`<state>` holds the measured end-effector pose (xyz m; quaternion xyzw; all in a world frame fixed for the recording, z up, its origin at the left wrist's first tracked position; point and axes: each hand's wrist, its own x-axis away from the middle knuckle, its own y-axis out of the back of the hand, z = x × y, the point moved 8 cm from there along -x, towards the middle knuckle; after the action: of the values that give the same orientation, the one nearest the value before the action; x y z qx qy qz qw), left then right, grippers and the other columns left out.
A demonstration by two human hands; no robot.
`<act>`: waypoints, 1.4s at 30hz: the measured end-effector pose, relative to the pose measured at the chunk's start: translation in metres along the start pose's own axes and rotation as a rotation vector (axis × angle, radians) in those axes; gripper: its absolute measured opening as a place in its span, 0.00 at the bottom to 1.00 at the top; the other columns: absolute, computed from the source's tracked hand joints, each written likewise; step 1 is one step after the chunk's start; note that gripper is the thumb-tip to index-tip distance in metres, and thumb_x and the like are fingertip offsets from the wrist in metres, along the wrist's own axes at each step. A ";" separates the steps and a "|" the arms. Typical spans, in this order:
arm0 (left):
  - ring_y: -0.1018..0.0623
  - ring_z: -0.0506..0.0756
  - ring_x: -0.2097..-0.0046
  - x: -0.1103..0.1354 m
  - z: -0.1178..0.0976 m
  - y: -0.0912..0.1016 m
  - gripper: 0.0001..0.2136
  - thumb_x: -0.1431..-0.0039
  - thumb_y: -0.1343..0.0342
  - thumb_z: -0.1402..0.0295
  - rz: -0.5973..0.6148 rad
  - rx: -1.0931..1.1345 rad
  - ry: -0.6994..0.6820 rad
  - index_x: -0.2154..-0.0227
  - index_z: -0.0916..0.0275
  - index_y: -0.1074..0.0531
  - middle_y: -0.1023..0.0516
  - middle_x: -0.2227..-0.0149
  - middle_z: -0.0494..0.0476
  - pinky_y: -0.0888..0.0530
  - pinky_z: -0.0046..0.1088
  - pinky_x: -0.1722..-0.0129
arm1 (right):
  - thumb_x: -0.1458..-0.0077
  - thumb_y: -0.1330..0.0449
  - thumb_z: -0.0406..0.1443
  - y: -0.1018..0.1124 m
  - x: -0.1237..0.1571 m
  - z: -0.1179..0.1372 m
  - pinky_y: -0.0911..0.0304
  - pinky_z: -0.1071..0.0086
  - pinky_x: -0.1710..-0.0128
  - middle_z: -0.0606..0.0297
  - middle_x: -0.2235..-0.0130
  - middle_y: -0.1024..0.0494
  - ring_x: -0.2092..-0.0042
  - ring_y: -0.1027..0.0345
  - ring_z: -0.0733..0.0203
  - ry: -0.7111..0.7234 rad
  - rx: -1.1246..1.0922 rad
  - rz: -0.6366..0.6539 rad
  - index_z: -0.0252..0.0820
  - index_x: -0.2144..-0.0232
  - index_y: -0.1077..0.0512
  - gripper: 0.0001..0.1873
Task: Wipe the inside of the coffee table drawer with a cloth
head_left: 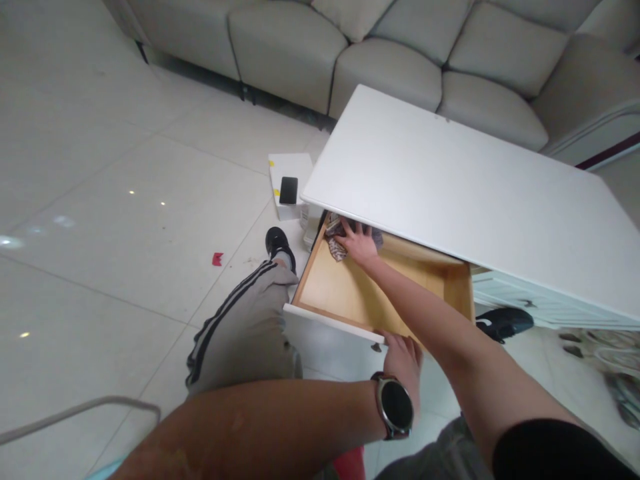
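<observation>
A white drawer [330, 321] with a bare wooden inside stands pulled out from under the tabletop. My right hand [359, 243] reaches into its back left corner. Fingers spread, it presses on a crumpled brown and grey patterned cloth [337, 250], partly hidden under the palm. At the drawer's front edge, beside the small dark knob [376, 347], is my left hand [404, 360], with a round watch on its wrist. Its fingers curl over the top of the drawer front; the thumb side is hidden.
The white table [450, 173] extends to the right, with a grey sofa [290, 47] behind. A black phone [289, 191] lies on a white box [300, 163] left of the table. A red scrap [217, 259] is on the tiled floor. My shoes flank the drawer.
</observation>
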<state>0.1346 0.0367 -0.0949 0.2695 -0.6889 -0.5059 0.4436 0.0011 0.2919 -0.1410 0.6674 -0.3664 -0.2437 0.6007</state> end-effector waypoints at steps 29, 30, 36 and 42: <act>0.22 0.67 0.47 -0.002 0.004 0.000 0.22 0.31 0.53 0.73 -0.104 0.024 -0.009 0.36 0.59 0.32 0.21 0.47 0.67 0.29 0.57 0.46 | 0.41 0.43 0.33 -0.041 0.172 -0.172 0.43 0.43 0.42 0.61 0.28 0.47 0.36 0.49 0.34 -0.275 0.219 0.148 0.62 0.40 0.28 0.29; 0.22 0.67 0.47 -0.002 0.003 -0.001 0.22 0.31 0.52 0.73 -0.092 0.027 -0.008 0.35 0.59 0.32 0.21 0.47 0.68 0.29 0.58 0.46 | 0.40 0.43 0.34 -0.038 0.161 -0.160 0.45 0.42 0.41 0.62 0.28 0.48 0.35 0.50 0.34 -0.248 0.207 0.135 0.63 0.39 0.29 0.29; 0.23 0.68 0.46 -0.002 0.004 0.000 0.22 0.31 0.52 0.71 -0.080 0.005 -0.002 0.35 0.57 0.32 0.21 0.47 0.66 0.30 0.58 0.45 | 0.35 0.48 0.34 -0.016 0.069 -0.076 0.48 0.41 0.39 0.68 0.26 0.53 0.33 0.52 0.37 -0.102 0.099 0.093 0.66 0.39 0.31 0.27; 0.25 0.69 0.45 -0.003 -0.001 -0.004 0.24 0.33 0.50 0.71 -0.079 -0.002 -0.021 0.35 0.58 0.32 0.22 0.47 0.66 0.33 0.61 0.43 | 0.33 0.52 0.34 0.013 -0.014 0.002 0.43 0.45 0.43 0.62 0.27 0.48 0.34 0.48 0.39 0.011 0.006 0.030 0.57 0.42 0.27 0.23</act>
<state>0.1365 0.0376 -0.1000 0.2908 -0.6816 -0.5267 0.4164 -0.0117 0.3013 -0.1303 0.6650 -0.3739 -0.2297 0.6043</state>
